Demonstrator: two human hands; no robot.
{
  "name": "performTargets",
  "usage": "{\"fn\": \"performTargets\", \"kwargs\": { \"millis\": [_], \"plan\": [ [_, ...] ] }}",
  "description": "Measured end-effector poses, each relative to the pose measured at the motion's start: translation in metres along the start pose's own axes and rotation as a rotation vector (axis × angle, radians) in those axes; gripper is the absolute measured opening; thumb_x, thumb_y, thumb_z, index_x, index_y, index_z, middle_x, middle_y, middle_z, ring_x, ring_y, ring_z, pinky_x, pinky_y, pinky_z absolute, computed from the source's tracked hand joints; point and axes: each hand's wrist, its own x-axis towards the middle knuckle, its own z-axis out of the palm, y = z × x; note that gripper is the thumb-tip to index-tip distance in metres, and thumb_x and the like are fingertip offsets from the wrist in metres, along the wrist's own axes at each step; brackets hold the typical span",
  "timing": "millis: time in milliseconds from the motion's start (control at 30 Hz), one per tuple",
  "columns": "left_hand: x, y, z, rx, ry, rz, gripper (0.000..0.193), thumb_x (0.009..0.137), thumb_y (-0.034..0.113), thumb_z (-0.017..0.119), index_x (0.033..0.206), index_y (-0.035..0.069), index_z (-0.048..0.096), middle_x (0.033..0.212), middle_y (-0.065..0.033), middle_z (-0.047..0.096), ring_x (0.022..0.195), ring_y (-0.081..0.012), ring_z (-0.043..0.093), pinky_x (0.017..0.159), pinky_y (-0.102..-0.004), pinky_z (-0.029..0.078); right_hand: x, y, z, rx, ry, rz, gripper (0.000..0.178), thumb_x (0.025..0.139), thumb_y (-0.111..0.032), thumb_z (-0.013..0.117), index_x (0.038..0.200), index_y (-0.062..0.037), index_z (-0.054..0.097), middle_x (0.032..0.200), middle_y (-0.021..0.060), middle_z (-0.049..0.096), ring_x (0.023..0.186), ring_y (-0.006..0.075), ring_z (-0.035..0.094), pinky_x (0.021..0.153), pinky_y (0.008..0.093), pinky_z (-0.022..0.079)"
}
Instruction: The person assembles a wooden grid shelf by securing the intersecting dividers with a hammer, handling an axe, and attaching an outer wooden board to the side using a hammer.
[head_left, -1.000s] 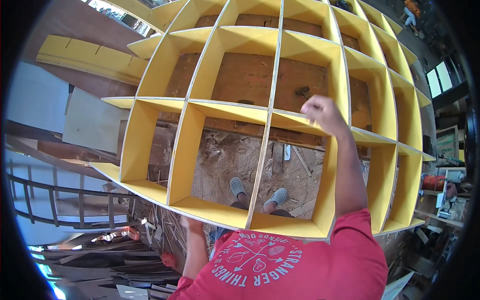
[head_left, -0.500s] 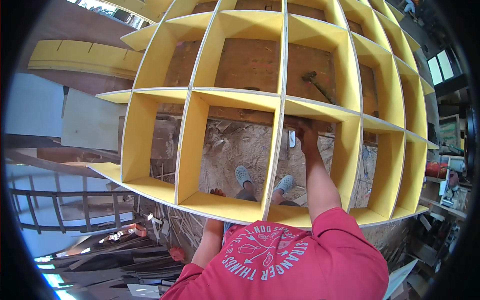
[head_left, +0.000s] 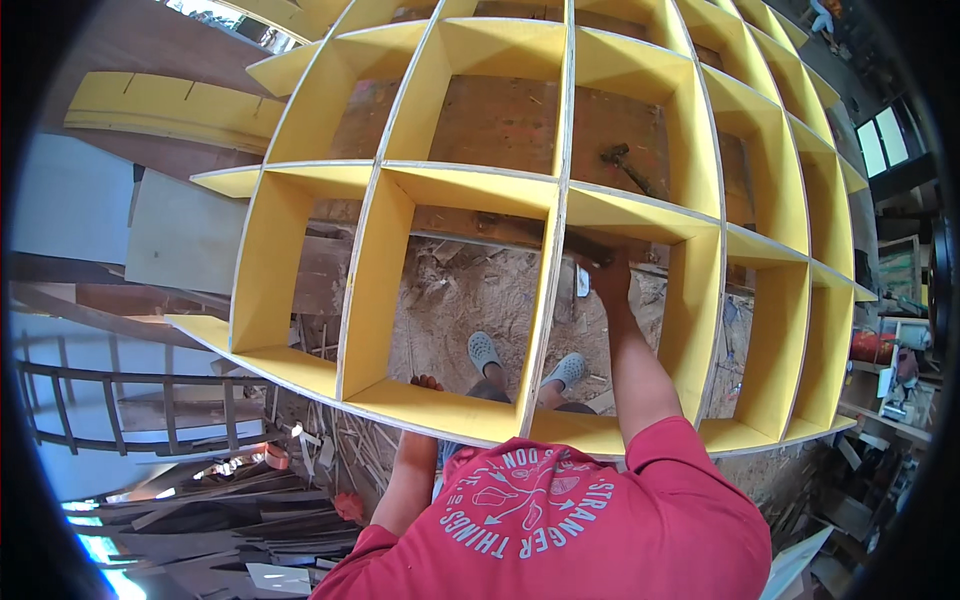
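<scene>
A large yellow grid frame [head_left: 470, 190] of crossed plywood dividers lies flat in front of me, partly over a brown wooden bench top [head_left: 500, 125]. My right hand [head_left: 608, 275] reaches down through one cell and sits in shadow under a cross divider, at the bench's near edge. Its grip is hard to make out. My left hand [head_left: 425, 384] comes up from below the frame's front rail [head_left: 440, 410], with the fingertips curled over the rail's inner side. A hammer [head_left: 628, 166] lies on the bench top inside a farther cell.
My feet in grey clogs [head_left: 484, 351] stand on a sandy floor with wood scraps, seen through the cells. A long yellow slotted board [head_left: 170, 112] lies at the far left. Stacked planks [head_left: 200, 500] and a railing [head_left: 120, 410] are at lower left, and cluttered shelves [head_left: 890, 370] at right.
My right hand came off the top of a divider and dropped through the cell to below it. My left hand rose from under the front rail until its fingers showed over the rail.
</scene>
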Motion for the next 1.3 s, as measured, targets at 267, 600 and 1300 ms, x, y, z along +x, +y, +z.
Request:
{"fn": "performTargets", "kwargs": {
  "millis": [267, 600, 1300],
  "plan": [
    [0.026, -0.021, -0.036, -0.358, -0.065, -0.083, 0.029, 0.108, 0.043, 0.045, 0.101, 0.018, 0.058, 0.096, -0.0015, 0.057, 0.09, -0.0227, 0.05, 0.087, -0.044, 0.049, 0.022, -0.029, 0.02, -0.938, -0.272, -0.548, 0.047, 0.079, -0.017, 0.078, 0.123, -0.0059, 0.063, 0.101, 0.0263, 0.071, 0.095, 0.0456, 0.07, 0.086, 0.0538, 0.057],
    [-0.007, -0.02, -0.095, 0.716, -0.025, 0.161, 0.028, 0.103, 0.04, 0.047, 0.112, 0.014, 0.054, 0.116, -0.0062, 0.059, 0.102, -0.0247, 0.053, 0.101, -0.0469, 0.046, -0.053, -0.099, -0.058, -1.018, -0.64, -0.067, 0.042, 0.079, -0.013, 0.068, 0.12, -0.0055, 0.062, 0.102, 0.0241, 0.076, 0.101, 0.0427, 0.074, 0.088, 0.0537, 0.058],
    [-0.018, 0.243, 0.131, 0.985, 0.9, 1.068, 0.045, 0.116, 0.035, 0.035, 0.102, 0.002, 0.062, 0.087, -0.0053, 0.048, 0.077, -0.0182, 0.046, 0.07, -0.0366, 0.04, -0.171, -0.276, -0.329, -0.544, -0.435, 0.302, 0.042, 0.073, -0.026, 0.091, 0.098, 0.0017, 0.072, 0.076, 0.0114, 0.065, 0.072, 0.0187, 0.063, 0.069, 0.037, 0.052]
  ]
}}
